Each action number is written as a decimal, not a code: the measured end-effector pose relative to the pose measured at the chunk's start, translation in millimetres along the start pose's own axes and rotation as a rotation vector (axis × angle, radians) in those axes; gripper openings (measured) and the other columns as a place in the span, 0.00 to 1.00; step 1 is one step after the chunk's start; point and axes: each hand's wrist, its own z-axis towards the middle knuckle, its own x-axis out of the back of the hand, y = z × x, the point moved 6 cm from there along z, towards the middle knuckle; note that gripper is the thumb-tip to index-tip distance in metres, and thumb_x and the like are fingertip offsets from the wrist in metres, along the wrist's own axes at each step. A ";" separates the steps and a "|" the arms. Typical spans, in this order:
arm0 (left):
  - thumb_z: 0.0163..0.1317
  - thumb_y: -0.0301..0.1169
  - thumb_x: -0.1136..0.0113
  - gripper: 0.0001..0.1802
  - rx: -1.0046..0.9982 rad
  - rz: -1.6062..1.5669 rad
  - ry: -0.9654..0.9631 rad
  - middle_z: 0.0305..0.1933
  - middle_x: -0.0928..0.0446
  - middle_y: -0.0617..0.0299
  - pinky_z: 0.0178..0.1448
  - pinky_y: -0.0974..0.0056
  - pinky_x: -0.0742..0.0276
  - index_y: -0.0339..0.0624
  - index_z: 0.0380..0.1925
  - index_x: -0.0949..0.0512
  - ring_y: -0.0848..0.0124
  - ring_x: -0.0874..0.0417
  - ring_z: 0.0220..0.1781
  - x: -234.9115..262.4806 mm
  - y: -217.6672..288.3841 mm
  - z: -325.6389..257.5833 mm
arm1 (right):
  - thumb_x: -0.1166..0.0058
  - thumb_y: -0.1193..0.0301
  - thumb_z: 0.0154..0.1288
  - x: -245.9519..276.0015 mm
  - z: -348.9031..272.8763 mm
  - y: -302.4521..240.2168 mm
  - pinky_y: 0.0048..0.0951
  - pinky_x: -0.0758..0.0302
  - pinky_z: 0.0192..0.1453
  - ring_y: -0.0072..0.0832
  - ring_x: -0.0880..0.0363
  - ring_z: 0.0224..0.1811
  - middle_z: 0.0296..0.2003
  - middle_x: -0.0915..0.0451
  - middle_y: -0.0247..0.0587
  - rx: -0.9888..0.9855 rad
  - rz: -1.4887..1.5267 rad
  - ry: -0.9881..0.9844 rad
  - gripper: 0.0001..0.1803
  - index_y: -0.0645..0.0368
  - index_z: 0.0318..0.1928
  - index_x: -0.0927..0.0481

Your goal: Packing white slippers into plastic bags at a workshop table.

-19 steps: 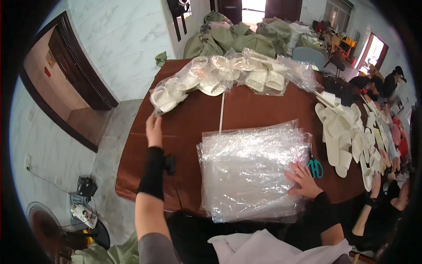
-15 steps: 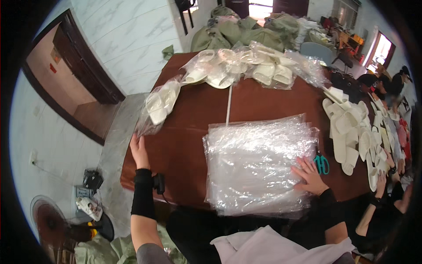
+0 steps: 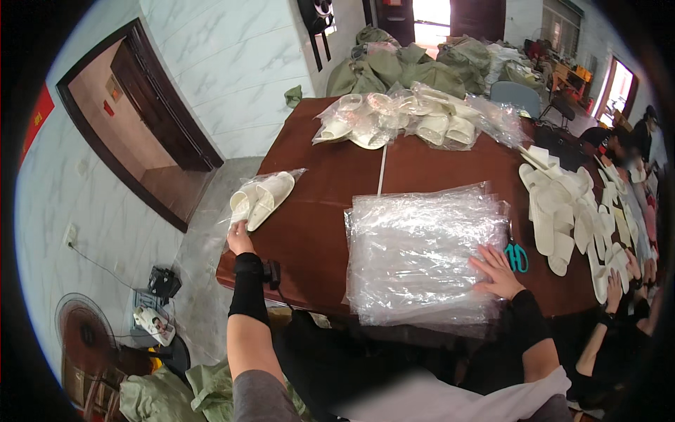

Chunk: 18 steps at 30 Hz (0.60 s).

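At the table's left edge my left hand point(image 3: 240, 238) is closed on the near end of a clear plastic bag with a pair of white slippers point(image 3: 261, 199) in it. My right hand point(image 3: 499, 273) lies flat with fingers spread on the right side of a stack of clear plastic bags point(image 3: 422, 257). Just right of that hand are teal-handled scissors point(image 3: 517, 258), partly hidden by the bags. More bagged white slippers point(image 3: 394, 119) are heaped along the far side of the brown table point(image 3: 316, 232).
Loose white slippers point(image 3: 555, 204) cover the table's right side, where another person's hands point(image 3: 614, 290) are at work. Green sacks point(image 3: 415, 67) are piled beyond the table. A fan point(image 3: 84, 334) stands on the floor at the left, near an open doorway point(image 3: 137, 126).
My left hand has drawn the bagged slippers nearer and to the left, away from the far heap. My right hand stays on the bag stack. The view has shifted slightly.
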 end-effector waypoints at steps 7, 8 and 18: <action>0.74 0.41 0.55 0.23 -0.238 -0.441 -0.503 0.46 0.16 0.58 0.55 0.68 0.32 0.32 0.43 0.18 0.76 0.20 0.49 -34.7 291.5 -23.5 | 0.41 0.41 0.56 5.1 -22.6 17.7 0.52 0.64 0.77 0.48 0.61 0.78 0.76 0.53 0.42 -0.048 -0.042 0.051 0.44 0.34 0.72 0.39; 0.75 0.41 0.56 0.23 -0.267 -0.490 -0.535 0.50 0.18 0.55 0.56 0.68 0.32 0.32 0.49 0.21 0.72 0.21 0.52 -21.2 319.5 -22.7 | 0.41 0.41 0.56 4.9 -18.1 13.1 0.53 0.65 0.77 0.48 0.61 0.78 0.76 0.52 0.42 -0.038 -0.047 0.052 0.44 0.34 0.72 0.40; 0.77 0.42 0.64 0.28 -0.134 -0.872 -0.951 0.64 0.30 0.43 0.73 0.55 0.39 0.30 0.65 0.38 0.55 0.34 0.71 -41.7 477.5 -135.1 | 0.42 0.41 0.56 -5.9 -11.1 23.5 0.50 0.62 0.77 0.46 0.57 0.77 0.74 0.48 0.42 0.054 -0.100 0.175 0.43 0.33 0.71 0.39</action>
